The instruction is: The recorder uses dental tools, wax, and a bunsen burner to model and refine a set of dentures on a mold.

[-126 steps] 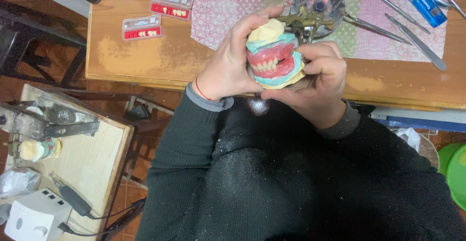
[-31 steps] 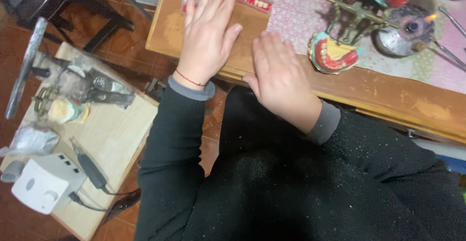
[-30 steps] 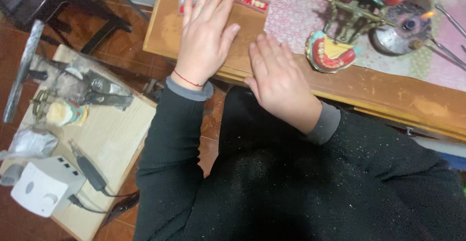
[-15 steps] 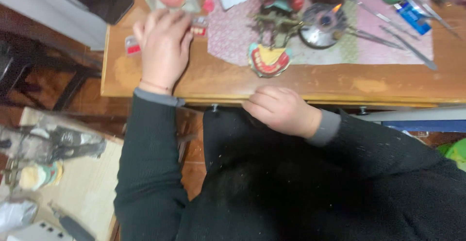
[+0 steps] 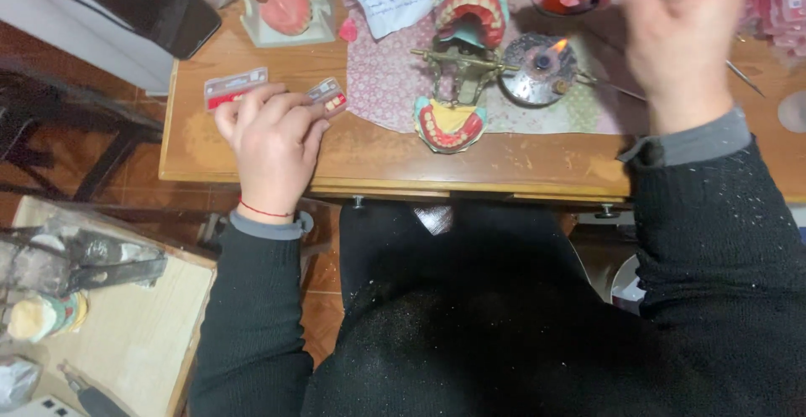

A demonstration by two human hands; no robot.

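On the desk [image 5: 378, 152], the left hand [image 5: 273, 136] lies flat, grasping nothing, fingertips on small tooth cards [image 5: 326, 94] left of the open articulator with wax dentures [image 5: 453, 89], apparently choosing teeth, while the blurred right hand [image 5: 676, 35] hovers empty right of it.

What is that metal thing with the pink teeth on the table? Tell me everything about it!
It is a dental articulator, a brassy metal hinged frame standing swung open on the patterned pink mat. Its lower denture model shows pink wax gums, white teeth and a yellowish centre on a teal base. The upper model is tipped back, teeth showing. No hand touches it; a small lit burner sits beside it.
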